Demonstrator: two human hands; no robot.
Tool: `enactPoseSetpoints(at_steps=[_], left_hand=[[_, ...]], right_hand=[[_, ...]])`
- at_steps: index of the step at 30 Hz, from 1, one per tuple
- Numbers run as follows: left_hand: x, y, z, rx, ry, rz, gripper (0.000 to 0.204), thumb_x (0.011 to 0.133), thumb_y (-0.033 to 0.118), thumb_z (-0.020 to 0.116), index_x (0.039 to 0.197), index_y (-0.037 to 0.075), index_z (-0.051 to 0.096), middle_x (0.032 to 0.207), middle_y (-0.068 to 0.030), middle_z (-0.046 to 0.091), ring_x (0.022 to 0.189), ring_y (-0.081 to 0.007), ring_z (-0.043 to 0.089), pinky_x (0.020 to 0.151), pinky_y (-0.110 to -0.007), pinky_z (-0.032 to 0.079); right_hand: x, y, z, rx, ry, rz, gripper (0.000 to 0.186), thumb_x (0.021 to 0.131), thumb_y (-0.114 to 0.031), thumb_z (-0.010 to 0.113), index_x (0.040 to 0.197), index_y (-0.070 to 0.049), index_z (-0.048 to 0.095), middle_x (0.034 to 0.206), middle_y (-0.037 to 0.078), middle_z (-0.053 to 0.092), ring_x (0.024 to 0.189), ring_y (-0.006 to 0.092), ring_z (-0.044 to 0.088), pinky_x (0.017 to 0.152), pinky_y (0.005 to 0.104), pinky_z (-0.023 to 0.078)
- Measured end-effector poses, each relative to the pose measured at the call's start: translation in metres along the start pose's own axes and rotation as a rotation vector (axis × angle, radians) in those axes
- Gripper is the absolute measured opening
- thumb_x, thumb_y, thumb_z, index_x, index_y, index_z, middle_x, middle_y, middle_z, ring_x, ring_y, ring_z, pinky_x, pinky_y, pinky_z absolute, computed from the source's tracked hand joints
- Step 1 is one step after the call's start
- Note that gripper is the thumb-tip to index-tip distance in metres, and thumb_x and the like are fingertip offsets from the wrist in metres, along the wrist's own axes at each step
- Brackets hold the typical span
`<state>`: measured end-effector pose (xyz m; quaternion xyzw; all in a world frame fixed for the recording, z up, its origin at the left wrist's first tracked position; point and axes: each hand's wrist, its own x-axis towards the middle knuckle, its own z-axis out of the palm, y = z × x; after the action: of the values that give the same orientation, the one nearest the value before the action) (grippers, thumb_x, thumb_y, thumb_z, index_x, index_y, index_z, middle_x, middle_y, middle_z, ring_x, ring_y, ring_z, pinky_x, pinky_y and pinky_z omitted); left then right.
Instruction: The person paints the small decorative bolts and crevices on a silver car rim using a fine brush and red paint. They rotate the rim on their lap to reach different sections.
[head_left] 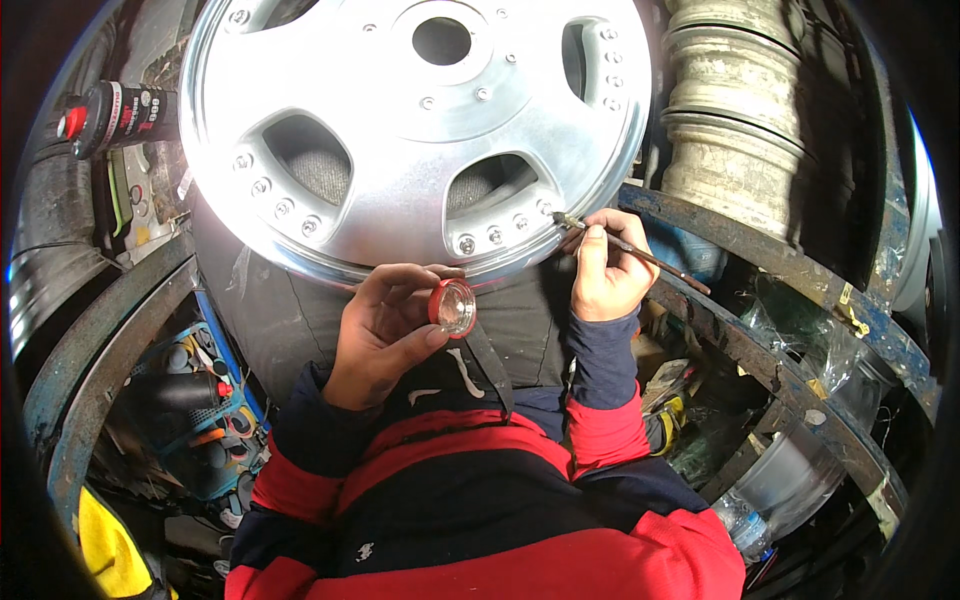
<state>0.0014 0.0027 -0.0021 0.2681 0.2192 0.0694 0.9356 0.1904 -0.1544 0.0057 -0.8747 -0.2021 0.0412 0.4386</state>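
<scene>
Cluttered workshop surrounds a silver alloy wheel (420, 130). Left hand (385, 330) grasps a small red-rimmed cap (453, 306); right hand (608, 268) pinches a thin brush (630, 250), tip touching the wheel's rim.

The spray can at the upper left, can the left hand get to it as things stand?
Probably not right away. The left hand is holding a small red-rimmed cap, and the spray can lies beyond the silver wheel, though nothing seems to block the way there.
</scene>
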Motion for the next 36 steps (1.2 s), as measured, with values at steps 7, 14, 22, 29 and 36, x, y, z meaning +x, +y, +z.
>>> enactPoseSetpoints(at_steps=[7,14,22,29,36], left_hand=[[0.0002,-0.0031,-0.0018,-0.029,-0.013,0.016,0.045,0.082,-0.004,0.067,0.121,0.003,0.047,0.129,-0.0183,0.049,0.111,-0.0219,0.057,0.095,-0.035,0.047],[-0.0007,-0.0029,-0.0018,-0.026,-0.005,0.007,0.046,0.081,-0.004,0.068,0.121,0.003,0.047,0.129,-0.0175,0.05,0.111,-0.0219,0.057,0.095,-0.036,0.047],[-0.0011,-0.0007,0.0001,-0.041,0.006,-0.008,0.045,0.081,-0.004,0.068,0.121,0.003,0.047,0.129,-0.0166,0.05,0.111,-0.0218,0.057,0.096,-0.036,0.047],[-0.0015,-0.0041,-0.0019,-0.035,0.013,0.01,0.045,0.081,-0.005,0.067,0.121,0.003,0.047,0.128,-0.0166,0.051,0.112,-0.0221,0.057,0.096,-0.036,0.047],[-0.0028,-0.0099,-0.0049,0.017,0.005,0.033,0.047,0.079,-0.008,0.065,0.121,0.002,0.046,0.128,-0.0182,0.051,0.116,-0.0244,0.054,0.097,-0.037,0.045]], right_hand=[[-0.0011,-0.0009,0.0003,-0.012,-0.012,-0.018,0.007,0.08,-0.005,0.058,0.082,0.0,0.062,0.066,0.008,0.06,0.06,0.0167,0.059,0.058,0.0294,0.047],[-0.001,-0.0026,-0.0015,-0.036,-0.006,0.002,0.007,0.08,-0.005,0.058,0.082,0.0,0.062,0.067,0.009,0.061,0.06,0.0174,0.059,0.058,0.0294,0.048],[-0.0001,-0.0007,0.0003,0.02,0.001,0.024,0.007,0.079,-0.005,0.059,0.083,0.0,0.063,0.068,0.009,0.061,0.06,0.0176,0.06,0.059,0.0296,0.048],[0.0001,0.0,-0.0001,-0.038,-0.012,-0.036,0.007,0.08,-0.004,0.059,0.084,0.0,0.063,0.069,0.01,0.062,0.061,0.0182,0.061,0.06,0.0302,0.049],[0.0006,0.0004,0.0001,-0.022,0.001,-0.031,0.007,0.08,-0.004,0.06,0.085,0.0,0.063,0.071,0.01,0.063,0.063,0.0191,0.062,0.061,0.0304,0.049]])
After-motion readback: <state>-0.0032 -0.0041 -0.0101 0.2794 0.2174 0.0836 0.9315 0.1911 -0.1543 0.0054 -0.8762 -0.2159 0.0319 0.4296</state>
